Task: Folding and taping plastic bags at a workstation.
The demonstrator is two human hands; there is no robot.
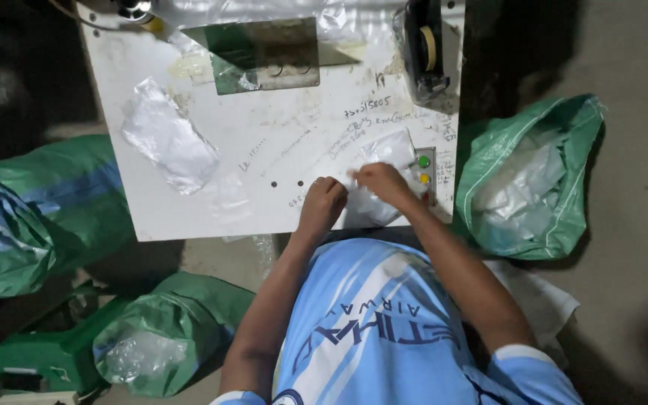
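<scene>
Your left hand [322, 204] rests curled on the white tabletop [189, 202], holding nothing I can make out; your right hand's [381, 182] fingers pinch the clear plastic bag [385, 154].

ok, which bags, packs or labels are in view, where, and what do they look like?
Clear plastic pack: table's near right, crinkled, under both hands, left hand, right hand.
Second pack: table's left, whitish, oblong.
Open green sack: floor, right, holding clear plastic.
Green-blue sack: floor, left.
Button panel: table's right edge, green, yellow, red.
</scene>
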